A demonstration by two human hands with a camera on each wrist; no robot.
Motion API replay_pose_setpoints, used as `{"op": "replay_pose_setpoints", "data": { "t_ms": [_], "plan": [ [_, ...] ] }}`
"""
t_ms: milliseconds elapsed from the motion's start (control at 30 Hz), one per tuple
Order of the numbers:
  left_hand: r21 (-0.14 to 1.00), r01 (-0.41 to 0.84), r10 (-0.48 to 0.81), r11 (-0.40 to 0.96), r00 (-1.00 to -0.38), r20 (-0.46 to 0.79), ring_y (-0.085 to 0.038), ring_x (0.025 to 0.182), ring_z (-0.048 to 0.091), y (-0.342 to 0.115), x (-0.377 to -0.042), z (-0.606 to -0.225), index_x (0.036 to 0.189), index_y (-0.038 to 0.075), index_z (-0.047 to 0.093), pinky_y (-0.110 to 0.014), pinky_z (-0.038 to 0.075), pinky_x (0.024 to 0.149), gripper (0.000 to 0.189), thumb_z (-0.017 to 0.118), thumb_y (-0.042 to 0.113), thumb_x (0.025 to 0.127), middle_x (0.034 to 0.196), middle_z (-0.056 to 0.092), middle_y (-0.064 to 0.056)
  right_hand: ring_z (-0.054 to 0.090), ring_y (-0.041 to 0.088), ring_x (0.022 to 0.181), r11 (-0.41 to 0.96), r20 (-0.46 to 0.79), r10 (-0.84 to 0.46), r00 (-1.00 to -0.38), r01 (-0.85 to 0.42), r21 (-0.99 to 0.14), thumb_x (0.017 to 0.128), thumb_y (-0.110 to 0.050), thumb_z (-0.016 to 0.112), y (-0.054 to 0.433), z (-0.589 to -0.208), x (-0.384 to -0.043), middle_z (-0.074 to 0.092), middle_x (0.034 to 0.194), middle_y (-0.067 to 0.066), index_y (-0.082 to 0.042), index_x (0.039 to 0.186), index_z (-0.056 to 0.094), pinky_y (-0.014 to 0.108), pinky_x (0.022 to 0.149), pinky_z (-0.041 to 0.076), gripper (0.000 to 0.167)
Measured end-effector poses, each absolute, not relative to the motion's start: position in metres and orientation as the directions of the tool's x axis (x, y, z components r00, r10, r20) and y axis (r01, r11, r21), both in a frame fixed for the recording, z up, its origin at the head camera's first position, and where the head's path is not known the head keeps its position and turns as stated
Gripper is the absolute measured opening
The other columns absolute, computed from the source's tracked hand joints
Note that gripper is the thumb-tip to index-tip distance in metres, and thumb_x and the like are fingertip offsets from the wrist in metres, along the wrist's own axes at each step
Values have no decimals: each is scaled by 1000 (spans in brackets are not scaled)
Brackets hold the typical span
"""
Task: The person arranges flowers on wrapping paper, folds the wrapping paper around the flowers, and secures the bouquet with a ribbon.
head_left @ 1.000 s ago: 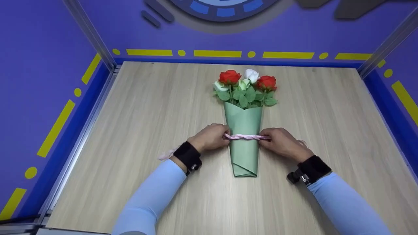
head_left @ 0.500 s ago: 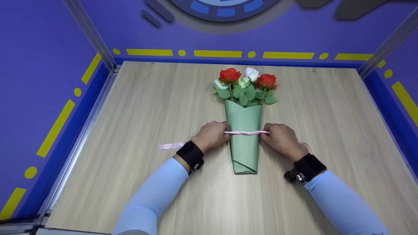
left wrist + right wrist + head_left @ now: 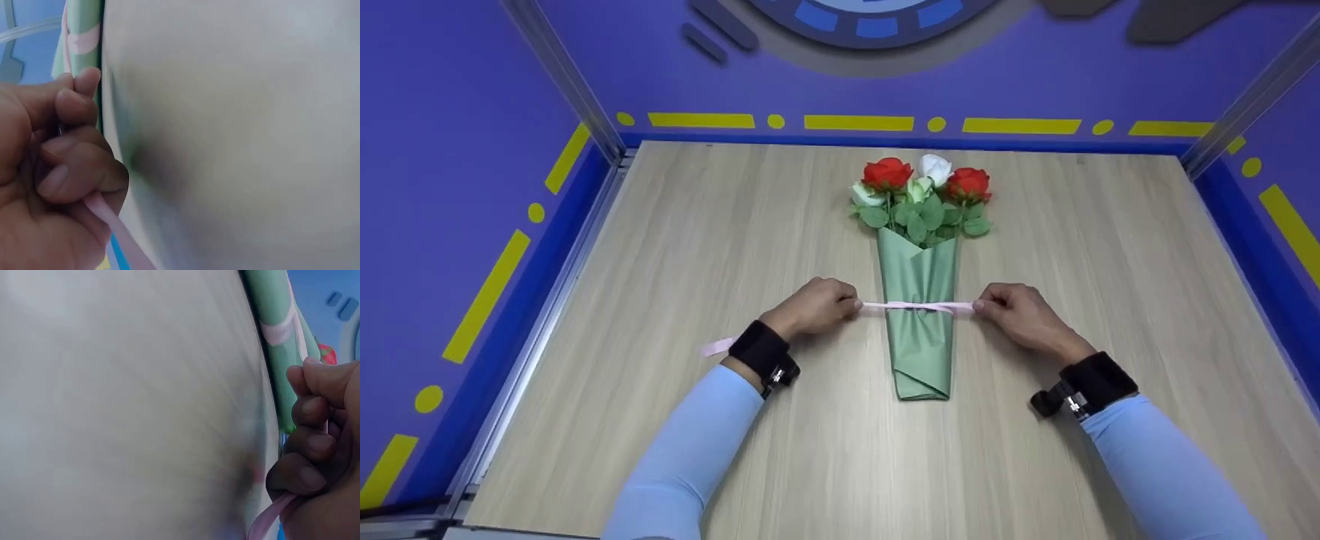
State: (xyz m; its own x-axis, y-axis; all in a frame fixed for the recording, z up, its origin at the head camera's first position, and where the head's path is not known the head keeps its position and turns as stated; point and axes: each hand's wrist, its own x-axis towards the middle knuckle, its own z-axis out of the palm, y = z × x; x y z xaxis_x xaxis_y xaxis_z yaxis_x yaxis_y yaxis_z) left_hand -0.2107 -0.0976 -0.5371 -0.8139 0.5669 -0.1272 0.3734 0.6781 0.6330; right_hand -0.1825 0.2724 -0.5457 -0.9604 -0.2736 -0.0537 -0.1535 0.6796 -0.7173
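Observation:
A bouquet lies on the table, its red roses (image 3: 887, 174) and white rose (image 3: 935, 169) pointing away from me. Green wrapping paper (image 3: 921, 352) encloses the stems and puckers at its waist. Across that waist runs a pink ribbon (image 3: 915, 305), crossed at the front and stretched taut. My left hand (image 3: 819, 306) pinches one side of it, left of the paper; the loose tail (image 3: 121, 233) passes out below the curled fingers. On the other side my right hand (image 3: 1024, 315) pinches the ribbon between thumb and forefinger, its tail (image 3: 270, 517) hanging from the fist.
The wooden table (image 3: 720, 225) carries the bouquet near its middle. Blue panels (image 3: 840, 90) with yellow dashes stand along the back and both sides. A metal rail (image 3: 547, 315) runs down the left edge.
Both hands have moved outward from the paper, drawing the ribbon tight. The wrapping has cinched in and creased at the waist. The twist in the ribbon has become thinner and flatter.

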Motion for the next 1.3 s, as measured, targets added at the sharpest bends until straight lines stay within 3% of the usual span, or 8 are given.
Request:
{"op": "replay_pose_setpoints", "data": {
  "t_ms": [333, 1000, 1300],
  "plan": [
    [703, 292, 542, 649, -826, -157, -13, 69, 48, -124, -208, -533, 94, 10, 77, -28, 39, 64, 29, 58, 26, 110, 78, 57, 5, 47, 10, 66, 658, -45, -223, -974, -116, -744, 103, -24, 70, 288, -543, -176, 53, 73, -5, -8, 89, 76, 25, 59, 38, 22],
    [763, 190, 526, 617, -821, -221, -12, 66, 42, -169, -210, -539, 90, 10, 76, -26, 33, 61, 28, 62, 27, 107, 72, 51, 8, 46, 11, 66, 709, -113, -169, -979, -42, -704, 104, -31, 68, 324, -542, -172, 50, 73, -4, -7, 86, 70, 26, 58, 38, 30],
    [714, 259, 543, 650, -816, -198, -11, 62, 43, -180, -212, -541, 85, 11, 71, -25, 34, 59, 29, 61, 27, 108, 68, 49, 8, 48, 14, 66, 756, -70, -184, -980, -96, -647, 105, -27, 67, 336, -545, -175, 53, 73, -1, -10, 89, 74, 27, 57, 38, 25]
  ]
}}
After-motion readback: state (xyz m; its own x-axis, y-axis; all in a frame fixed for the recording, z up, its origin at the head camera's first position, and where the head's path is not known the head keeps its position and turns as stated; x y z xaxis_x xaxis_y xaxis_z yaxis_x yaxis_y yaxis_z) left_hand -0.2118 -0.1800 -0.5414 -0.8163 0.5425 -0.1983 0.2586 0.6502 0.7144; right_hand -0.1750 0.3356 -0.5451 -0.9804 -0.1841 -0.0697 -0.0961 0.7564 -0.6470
